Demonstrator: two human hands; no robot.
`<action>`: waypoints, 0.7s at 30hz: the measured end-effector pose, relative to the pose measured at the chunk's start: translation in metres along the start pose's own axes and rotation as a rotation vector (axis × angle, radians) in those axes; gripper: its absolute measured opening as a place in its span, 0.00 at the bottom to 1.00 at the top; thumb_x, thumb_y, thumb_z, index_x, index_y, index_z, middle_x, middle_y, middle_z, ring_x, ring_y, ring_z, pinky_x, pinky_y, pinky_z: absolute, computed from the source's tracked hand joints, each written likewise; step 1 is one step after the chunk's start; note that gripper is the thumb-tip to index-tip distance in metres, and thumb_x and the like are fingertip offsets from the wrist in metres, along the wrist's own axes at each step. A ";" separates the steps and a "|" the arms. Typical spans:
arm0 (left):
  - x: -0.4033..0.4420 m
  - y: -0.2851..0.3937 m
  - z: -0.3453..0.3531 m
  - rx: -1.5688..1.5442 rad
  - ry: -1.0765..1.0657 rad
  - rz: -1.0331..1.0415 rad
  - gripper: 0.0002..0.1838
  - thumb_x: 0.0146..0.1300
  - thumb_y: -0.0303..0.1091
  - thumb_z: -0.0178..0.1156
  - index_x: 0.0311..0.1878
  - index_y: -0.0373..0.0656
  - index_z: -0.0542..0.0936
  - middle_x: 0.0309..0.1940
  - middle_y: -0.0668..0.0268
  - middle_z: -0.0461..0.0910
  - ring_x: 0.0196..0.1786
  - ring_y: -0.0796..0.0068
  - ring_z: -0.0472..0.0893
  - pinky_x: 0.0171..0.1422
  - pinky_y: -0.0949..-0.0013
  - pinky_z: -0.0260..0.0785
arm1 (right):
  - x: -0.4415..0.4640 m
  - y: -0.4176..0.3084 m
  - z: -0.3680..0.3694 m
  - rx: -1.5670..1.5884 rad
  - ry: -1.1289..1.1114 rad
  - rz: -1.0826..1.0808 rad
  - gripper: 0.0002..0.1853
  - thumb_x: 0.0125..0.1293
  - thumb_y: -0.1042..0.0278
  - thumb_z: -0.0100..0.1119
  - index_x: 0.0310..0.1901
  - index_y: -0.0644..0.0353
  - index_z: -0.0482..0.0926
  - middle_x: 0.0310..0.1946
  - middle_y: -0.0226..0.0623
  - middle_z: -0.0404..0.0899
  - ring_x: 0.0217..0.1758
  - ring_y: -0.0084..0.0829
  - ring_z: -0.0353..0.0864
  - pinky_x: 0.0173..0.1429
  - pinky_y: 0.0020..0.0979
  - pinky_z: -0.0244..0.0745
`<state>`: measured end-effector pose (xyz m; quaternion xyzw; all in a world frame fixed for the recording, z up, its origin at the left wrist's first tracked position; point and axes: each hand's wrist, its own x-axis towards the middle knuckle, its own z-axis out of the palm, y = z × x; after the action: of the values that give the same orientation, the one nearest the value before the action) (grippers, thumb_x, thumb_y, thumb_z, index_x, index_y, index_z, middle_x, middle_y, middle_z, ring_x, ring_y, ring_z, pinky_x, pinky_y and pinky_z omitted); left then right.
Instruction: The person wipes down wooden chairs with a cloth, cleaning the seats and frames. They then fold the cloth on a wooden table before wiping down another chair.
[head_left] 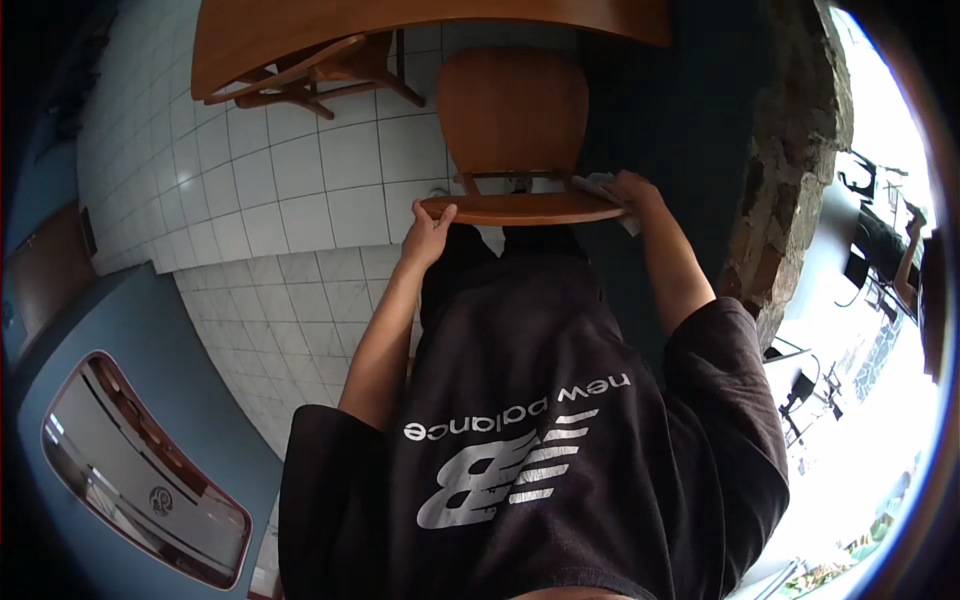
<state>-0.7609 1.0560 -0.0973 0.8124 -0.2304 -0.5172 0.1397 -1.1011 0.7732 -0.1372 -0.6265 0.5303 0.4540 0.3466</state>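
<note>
A wooden chair (513,110) stands in front of me, its curved backrest (525,209) nearest my body and its seat beyond. My left hand (430,232) grips the left end of the backrest, with the thumb on the near side. At the right end, my right hand (630,192) is closed on a whitish cloth (597,184), which lies against the backrest and hangs down past its edge. Some of the right fingers are hidden by the cloth.
A wooden table (430,14) runs across the far side, with another wooden chair (325,75) tucked at its left. White tiles (320,155) cover the floor. A rough stone wall edge (790,170) rises on the right, beside a bright opening. A blue wall with a framed mirror (150,480) is at left.
</note>
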 end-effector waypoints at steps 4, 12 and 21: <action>-0.019 0.013 -0.002 0.063 0.040 -0.070 0.54 0.69 0.76 0.42 0.80 0.41 0.41 0.62 0.40 0.77 0.64 0.43 0.78 0.66 0.54 0.70 | -0.008 -0.035 -0.003 -0.219 0.038 -0.149 0.37 0.70 0.33 0.52 0.64 0.61 0.77 0.56 0.50 0.83 0.58 0.46 0.83 0.60 0.44 0.78; -0.009 -0.002 0.033 -0.146 0.168 -0.114 0.46 0.74 0.70 0.37 0.79 0.41 0.48 0.62 0.42 0.76 0.62 0.46 0.79 0.62 0.51 0.72 | 0.005 -0.215 0.087 0.015 -0.279 -0.848 0.46 0.73 0.27 0.32 0.78 0.59 0.55 0.78 0.53 0.56 0.83 0.51 0.49 0.83 0.43 0.45; -0.051 0.006 0.019 -1.417 0.191 -0.131 0.38 0.78 0.63 0.41 0.74 0.38 0.58 0.70 0.49 0.67 0.68 0.58 0.73 0.66 0.53 0.72 | -0.037 -0.336 0.086 0.085 -0.230 -1.016 0.43 0.61 0.30 0.58 0.65 0.62 0.76 0.58 0.54 0.81 0.62 0.52 0.80 0.67 0.41 0.73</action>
<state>-0.7972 1.0777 -0.0633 0.5803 0.2232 -0.4763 0.6217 -0.7908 0.9310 -0.1479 -0.7364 0.1359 0.2726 0.6041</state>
